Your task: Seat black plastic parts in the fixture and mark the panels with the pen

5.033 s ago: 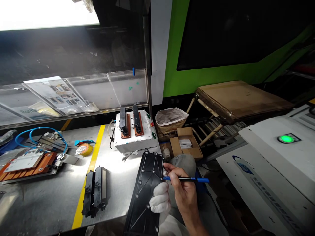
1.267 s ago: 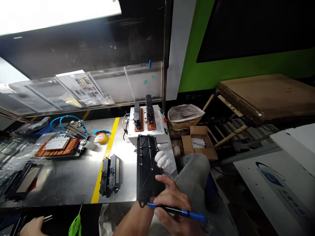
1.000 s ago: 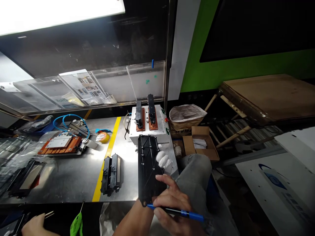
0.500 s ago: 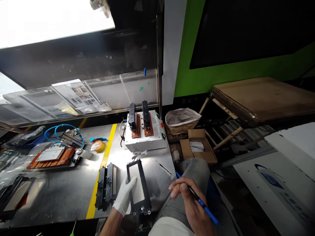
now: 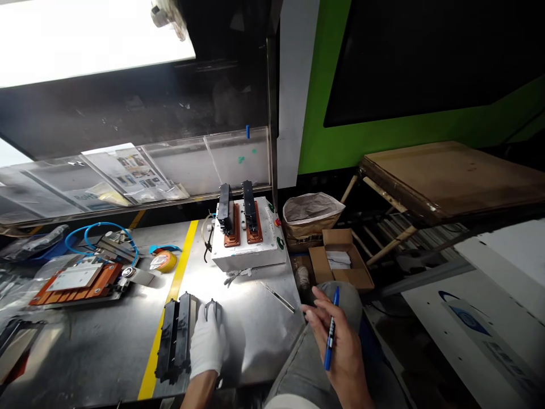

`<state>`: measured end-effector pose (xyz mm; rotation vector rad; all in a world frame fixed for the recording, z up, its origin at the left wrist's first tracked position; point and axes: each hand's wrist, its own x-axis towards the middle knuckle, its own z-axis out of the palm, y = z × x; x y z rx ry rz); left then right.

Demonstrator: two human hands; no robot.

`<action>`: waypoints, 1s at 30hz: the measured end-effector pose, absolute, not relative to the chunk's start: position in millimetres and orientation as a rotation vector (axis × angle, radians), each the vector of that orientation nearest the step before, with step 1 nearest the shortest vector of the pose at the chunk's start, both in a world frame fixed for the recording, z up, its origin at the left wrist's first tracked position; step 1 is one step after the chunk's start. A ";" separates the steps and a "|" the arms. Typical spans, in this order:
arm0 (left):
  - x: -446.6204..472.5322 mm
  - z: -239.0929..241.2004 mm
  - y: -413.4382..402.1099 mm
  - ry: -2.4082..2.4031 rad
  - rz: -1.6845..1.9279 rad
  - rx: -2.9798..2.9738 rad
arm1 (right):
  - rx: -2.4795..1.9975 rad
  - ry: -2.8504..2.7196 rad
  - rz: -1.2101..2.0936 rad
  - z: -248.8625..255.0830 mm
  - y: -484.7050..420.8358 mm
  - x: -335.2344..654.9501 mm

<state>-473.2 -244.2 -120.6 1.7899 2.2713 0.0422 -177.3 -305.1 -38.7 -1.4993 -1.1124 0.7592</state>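
My left hand (image 5: 208, 345), in a white glove, grips a black rectangular plastic frame (image 5: 217, 312) on the metal bench. Most of that frame is hidden under the glove; only its far end shows. Just left of it, two similar black frames (image 5: 168, 341) stand on edge, side by side. My right hand (image 5: 338, 346), bare, is over my lap with a blue marker pen (image 5: 330, 341) between its fingers. The pen points up and its cap is on.
Behind the hands stands a white fixture box (image 5: 221, 260) with two black frames upright on orange bases. An orange clamping fixture (image 5: 85, 279) and a yellow tape roll (image 5: 164, 262) lie left. A thin tool (image 5: 279, 297) rests near the right edge, beside a cardboard box (image 5: 360, 271).
My left hand has turned the frame from face-up to on edge and brought it left and down beside the other two. In my right hand the pen has swung from slanting to nearly upright.
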 end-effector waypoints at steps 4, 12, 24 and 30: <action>-453.1 -108.0 -224.6 2.209 0.195 1.950 | -1.636 -1.066 0.843 -40.8 -296.8 -170.4; -391.6 -17.9 -134.5 1.629 0.998 2.547 | -1.604 -1.320 0.805 -89.1 -211.9 -153.2; -297.9 44.0 96.9 1.909 0.315 2.557 | -1.656 -1.302 0.762 -143.7 -131.7 -147.9; -299.9 41.6 100.3 1.949 0.359 2.576 | -1.657 -1.248 0.787 -156.2 -138.7 -148.8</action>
